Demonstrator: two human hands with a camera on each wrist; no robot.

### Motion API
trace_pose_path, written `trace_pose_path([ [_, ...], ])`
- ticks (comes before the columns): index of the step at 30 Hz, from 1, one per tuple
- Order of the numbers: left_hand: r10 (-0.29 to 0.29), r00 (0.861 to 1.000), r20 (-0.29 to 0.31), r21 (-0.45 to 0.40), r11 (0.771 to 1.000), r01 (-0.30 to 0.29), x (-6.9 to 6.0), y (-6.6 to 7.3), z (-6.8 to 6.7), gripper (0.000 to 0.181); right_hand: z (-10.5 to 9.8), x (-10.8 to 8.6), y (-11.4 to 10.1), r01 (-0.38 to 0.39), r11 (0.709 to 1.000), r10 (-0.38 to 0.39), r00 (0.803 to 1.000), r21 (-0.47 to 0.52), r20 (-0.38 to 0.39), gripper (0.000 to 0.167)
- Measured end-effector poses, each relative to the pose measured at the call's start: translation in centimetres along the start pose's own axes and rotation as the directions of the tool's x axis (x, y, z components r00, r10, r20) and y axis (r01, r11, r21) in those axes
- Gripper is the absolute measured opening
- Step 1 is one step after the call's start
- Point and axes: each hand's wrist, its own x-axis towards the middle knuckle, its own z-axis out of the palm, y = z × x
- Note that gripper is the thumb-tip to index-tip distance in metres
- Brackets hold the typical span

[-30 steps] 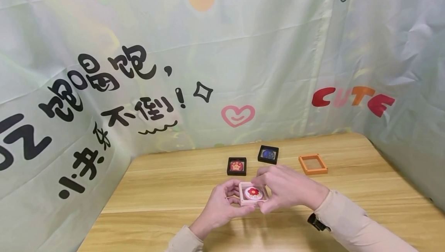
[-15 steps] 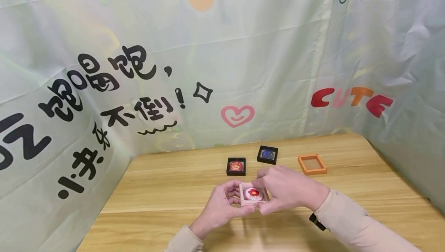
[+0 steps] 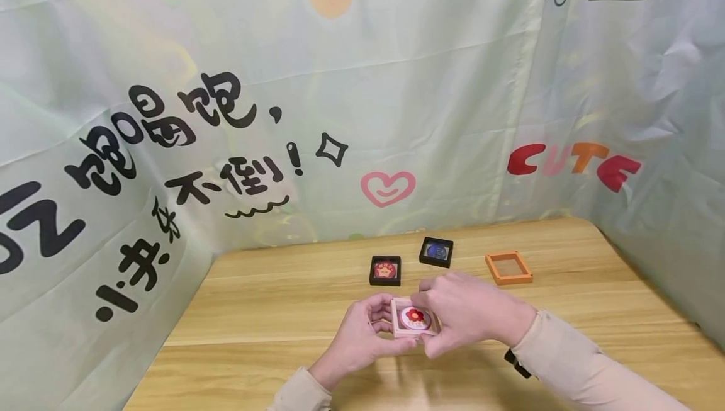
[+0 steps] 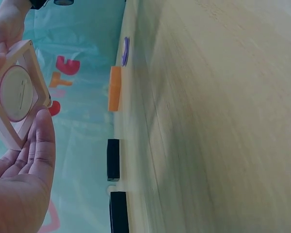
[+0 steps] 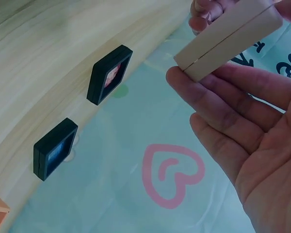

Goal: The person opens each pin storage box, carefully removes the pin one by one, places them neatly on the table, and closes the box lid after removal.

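Note:
A pale pink square display frame point(image 3: 401, 330) is held above the table between both hands. Inside it sits a round white button badge point(image 3: 415, 318) with a red flower; the left wrist view shows the badge's back point(image 4: 16, 93) with its pin. The left hand point(image 3: 362, 334) grips the frame's left side, thumb at the front edge and fingers behind. The right hand point(image 3: 467, 310) pinches the right side between thumb and fingers, covering that corner. From the right wrist view, a thin seam runs along the frame's side point(image 5: 228, 39), its two halves lying together.
Behind the hands lie a black frame with a red badge point(image 3: 385, 270), a black frame with a blue badge point(image 3: 436, 252) and an orange frame point(image 3: 509, 268). A purple-rimmed disc point(image 4: 125, 51) lies on the wooden table point(image 3: 272, 310). Printed cloth point(image 3: 430, 96) hangs behind.
The pink frame has shifted very slightly right and down, and the right thumb has slid a little lower along its near corner. Both hands keep their hold.

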Motion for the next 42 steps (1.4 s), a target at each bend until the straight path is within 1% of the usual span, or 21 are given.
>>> trace_pose_path([
  [6, 0.009, 1.000, -0.008, 0.013, 1.000, -0.009, -0.1, 0.0, 0.1, 0.056, 0.1, 0.1, 0.1, 0.020, 1.000, -0.020, 0.999, -0.019, -0.028, 0.027],
  [14, 0.015, 1.000, -0.013, 0.021, 1.000, -0.015, -0.3, 0.0, 0.1, 0.060, 0.2, 0.2, 0.4, 0.020, 1.000, -0.020, 0.998, 0.003, -0.060, 0.027],
  [23, 0.004, 1.000, 0.001, 0.022, 1.000, -0.004, -0.4, 0.1, -0.1, 0.066, 0.5, 0.4, 0.6, -0.003, 1.000, 0.003, 0.999, 0.009, -0.048, 0.026],
  [26, 0.001, 1.000, 0.004, 0.012, 1.000, -0.001, -0.4, 0.2, -0.2, 0.066, 0.5, 0.5, 0.5, -0.012, 0.999, 0.013, 0.999, 0.032, -0.046, 0.025],
  [30, -0.007, 1.000, -0.003, 0.000, 1.000, 0.007, -0.3, 0.2, -0.1, 0.066, 0.4, 0.5, 0.6, -0.022, 0.996, 0.026, 0.999, 0.088, -0.047, 0.023],
  [33, -0.009, 1.000, -0.012, 0.002, 1.000, 0.009, -0.2, 0.3, -0.1, 0.065, 0.4, 0.5, 0.8, -0.036, 0.991, 0.042, 0.998, 0.131, -0.045, 0.024],
  [35, -0.008, 1.000, -0.017, 0.007, 1.000, 0.008, -0.2, 0.3, -0.2, 0.065, 0.4, 0.4, 0.8, -0.043, 0.987, 0.051, 0.998, 0.152, -0.044, 0.028],
  [42, -0.016, 0.999, -0.031, 0.010, 1.000, 0.016, -0.2, 0.2, -0.2, 0.064, 0.5, 0.4, 1.2, -0.045, 0.985, 0.055, 0.997, 0.165, -0.052, 0.032],
])
